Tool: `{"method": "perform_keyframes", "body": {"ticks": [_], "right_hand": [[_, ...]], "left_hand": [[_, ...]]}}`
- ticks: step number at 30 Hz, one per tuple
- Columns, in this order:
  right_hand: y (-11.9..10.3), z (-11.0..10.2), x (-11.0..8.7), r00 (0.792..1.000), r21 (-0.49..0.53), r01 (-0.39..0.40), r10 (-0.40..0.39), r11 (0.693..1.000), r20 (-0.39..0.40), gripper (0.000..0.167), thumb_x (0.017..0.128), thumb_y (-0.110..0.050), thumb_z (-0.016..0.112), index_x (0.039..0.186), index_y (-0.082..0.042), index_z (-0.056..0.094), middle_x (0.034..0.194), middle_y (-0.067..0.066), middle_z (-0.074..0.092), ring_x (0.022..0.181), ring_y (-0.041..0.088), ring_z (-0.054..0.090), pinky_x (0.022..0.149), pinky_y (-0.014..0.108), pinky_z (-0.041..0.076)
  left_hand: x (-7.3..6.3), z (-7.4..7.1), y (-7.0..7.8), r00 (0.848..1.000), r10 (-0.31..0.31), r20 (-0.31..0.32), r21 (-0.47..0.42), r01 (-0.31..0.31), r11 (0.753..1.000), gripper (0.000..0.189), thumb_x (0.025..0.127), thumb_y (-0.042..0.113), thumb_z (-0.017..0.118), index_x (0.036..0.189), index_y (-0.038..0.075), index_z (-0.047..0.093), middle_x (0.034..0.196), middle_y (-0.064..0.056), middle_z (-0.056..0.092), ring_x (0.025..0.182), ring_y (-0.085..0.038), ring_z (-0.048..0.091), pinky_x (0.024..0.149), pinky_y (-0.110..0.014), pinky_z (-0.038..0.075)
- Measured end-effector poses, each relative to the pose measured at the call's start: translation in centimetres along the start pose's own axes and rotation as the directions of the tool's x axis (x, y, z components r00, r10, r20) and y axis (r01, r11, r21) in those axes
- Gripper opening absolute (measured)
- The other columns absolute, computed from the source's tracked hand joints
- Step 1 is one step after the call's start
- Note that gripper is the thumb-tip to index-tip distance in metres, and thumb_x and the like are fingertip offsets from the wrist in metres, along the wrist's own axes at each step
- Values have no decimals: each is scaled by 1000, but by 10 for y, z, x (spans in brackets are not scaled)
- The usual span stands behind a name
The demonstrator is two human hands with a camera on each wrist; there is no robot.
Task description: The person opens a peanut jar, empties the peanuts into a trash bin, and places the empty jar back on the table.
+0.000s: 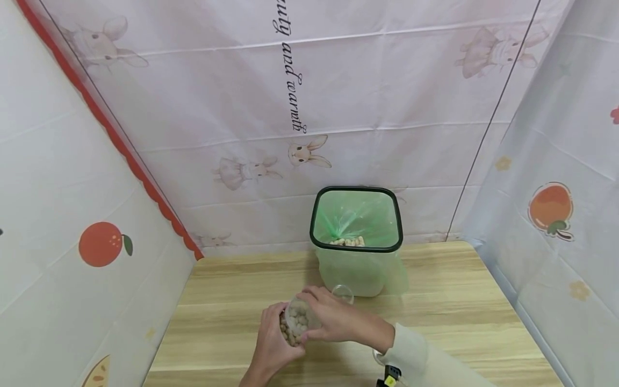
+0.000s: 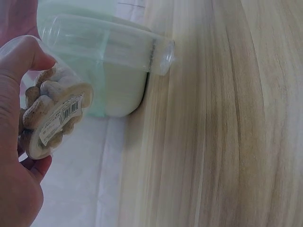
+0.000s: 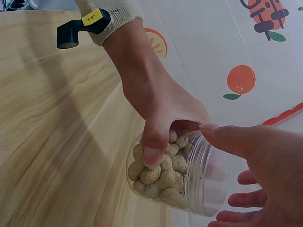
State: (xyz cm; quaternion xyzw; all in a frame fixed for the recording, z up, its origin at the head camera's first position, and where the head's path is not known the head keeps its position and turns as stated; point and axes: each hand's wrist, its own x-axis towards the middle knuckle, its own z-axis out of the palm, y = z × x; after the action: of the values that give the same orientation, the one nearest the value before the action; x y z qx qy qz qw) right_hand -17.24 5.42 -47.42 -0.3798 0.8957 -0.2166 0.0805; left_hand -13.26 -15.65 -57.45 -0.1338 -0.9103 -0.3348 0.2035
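Observation:
In the head view my left hand [image 1: 275, 341] grips a clear plastic jar [image 1: 285, 328] of unshelled peanuts, tilted above the table. My right hand [image 1: 333, 317] spans the jar's translucent lid [image 1: 297, 314], thumb on one side and fingers on the other. The left wrist view shows the jar's base with a barcode label [image 2: 62, 118] and my left thumb along its side. From the right wrist, peanuts [image 3: 165, 177] show through the wall beside the ridged rim. There my right thumb [image 3: 232, 139] touches the rim, while the other fingers' contact is unclear.
A bin [image 1: 355, 271] with a black rim and green liner stands at the table's back; pale pieces [image 1: 350, 242] lie inside. An upright clear container [image 2: 104, 45] stands before it. Another clear rim [image 1: 377, 356] shows beside my right sleeve. Printed cloth [image 1: 242, 107] hangs behind the wooden table [image 1: 232, 290].

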Motion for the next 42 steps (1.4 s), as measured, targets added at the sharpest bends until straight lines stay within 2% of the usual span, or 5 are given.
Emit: {"method": "perform_keyframes", "body": {"ticks": [9, 24, 28, 37, 42], "right_hand": [[-3, 3, 1, 1000, -3, -1, 1, 1000, 3, 90, 90, -51, 77, 157, -7, 37, 156, 15, 46, 139, 26, 52, 107, 40, 55], [-3, 7, 4, 999, -15, -29, 29, 999, -16, 91, 84, -49, 83, 153, -5, 43, 147, 14, 53, 127, 21, 59, 97, 33, 59], [-3, 8, 4, 999, -23, -30, 29, 999, -31, 90, 82, -50, 84, 152, -6, 46, 143, 12, 56, 123, 19, 61, 95, 31, 59], [-1, 2, 5, 997, 19, -27, 28, 999, -71, 89, 76, -51, 87, 148, -10, 53, 141, 13, 61, 123, 24, 63, 92, 33, 60], [-1, 0, 2, 996, 29, -11, 14, 1000, -84, 88, 77, -53, 85, 147, -11, 54, 141, 13, 60, 124, 26, 63, 89, 33, 61]], "left_hand": [[-1, -2, 4, 1000, 19, -8, 18, -19, 1000, 91, 52, 25, 91, 134, 9, 55, 124, -5, 61, 108, -10, 50, 81, -28, 55], [1, -4, 7, 989, 146, -33, 118, -142, 983, 95, 51, 29, 92, 135, 5, 55, 127, -7, 62, 112, -17, 55, 87, -35, 56], [0, -6, 8, 990, 139, -29, 104, -136, 985, 95, 52, 29, 93, 136, 5, 56, 128, -7, 63, 114, -17, 56, 88, -36, 57], [0, -12, 6, 990, 141, -26, -17, -142, 990, 85, 66, 26, 95, 138, 2, 58, 134, -13, 63, 115, -22, 63, 84, -34, 63], [1, -16, 8, 994, 109, -30, -56, -110, 992, 85, 65, 29, 97, 137, 3, 60, 132, -13, 67, 110, -24, 69, 83, -33, 64]]}}
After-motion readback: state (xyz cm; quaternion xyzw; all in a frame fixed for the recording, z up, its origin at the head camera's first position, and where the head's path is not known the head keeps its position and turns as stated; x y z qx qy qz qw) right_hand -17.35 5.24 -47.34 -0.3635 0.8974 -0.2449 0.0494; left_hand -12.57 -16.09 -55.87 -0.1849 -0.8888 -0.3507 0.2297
